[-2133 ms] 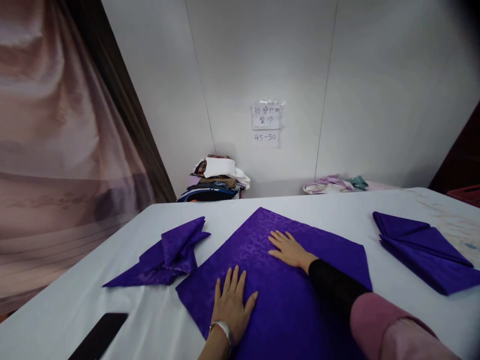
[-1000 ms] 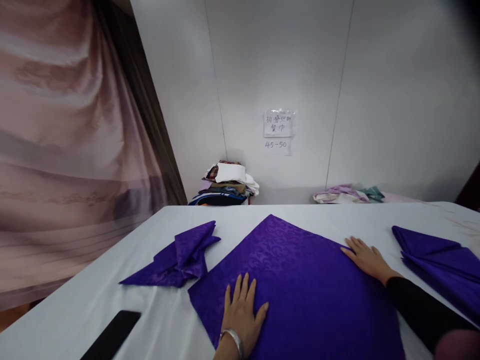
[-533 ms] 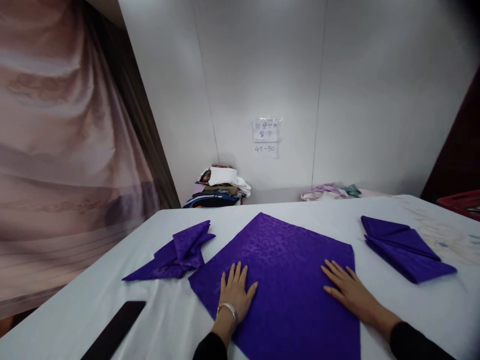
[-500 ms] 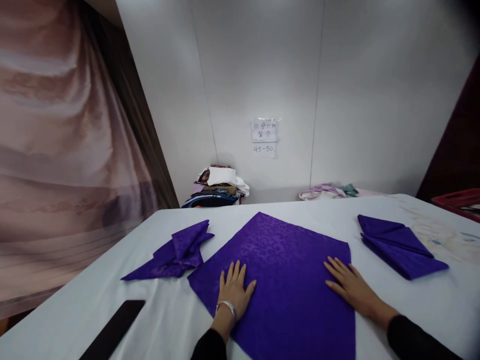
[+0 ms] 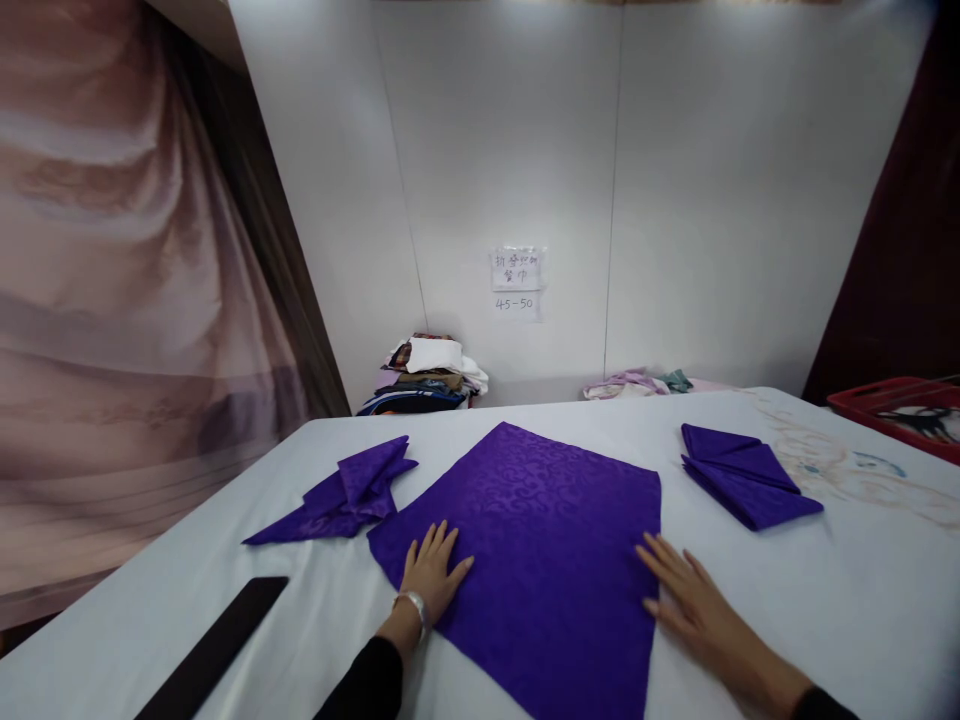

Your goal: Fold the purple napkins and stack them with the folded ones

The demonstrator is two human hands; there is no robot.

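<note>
A patterned purple cloth (image 5: 540,540) lies spread flat on the white-covered table (image 5: 180,600), one corner pointing to the wall. My left hand (image 5: 431,577), with a silver bangle at the wrist, rests fingers apart on the cloth's left edge. At the right edge my right hand (image 5: 690,600) has its fingertips on the cloth, fingers stretched and slightly blurred; it holds nothing. One folded purple cloth (image 5: 349,495) with several points lies to the left. Another folded purple cloth (image 5: 746,475) sits to the right.
A dark flat strip (image 5: 217,640) lies at the near left. Behind the table are a clothes pile (image 5: 427,378) and more fabric (image 5: 626,384). A red basket (image 5: 892,420) stands at far right. Paper signs (image 5: 517,272) hang on the wall; a pink curtain (image 5: 127,300) hangs left.
The camera view has shifted a little. My left hand has slid outward to the cloth's left edge, and my right hand has moved nearer to me along the right edge.
</note>
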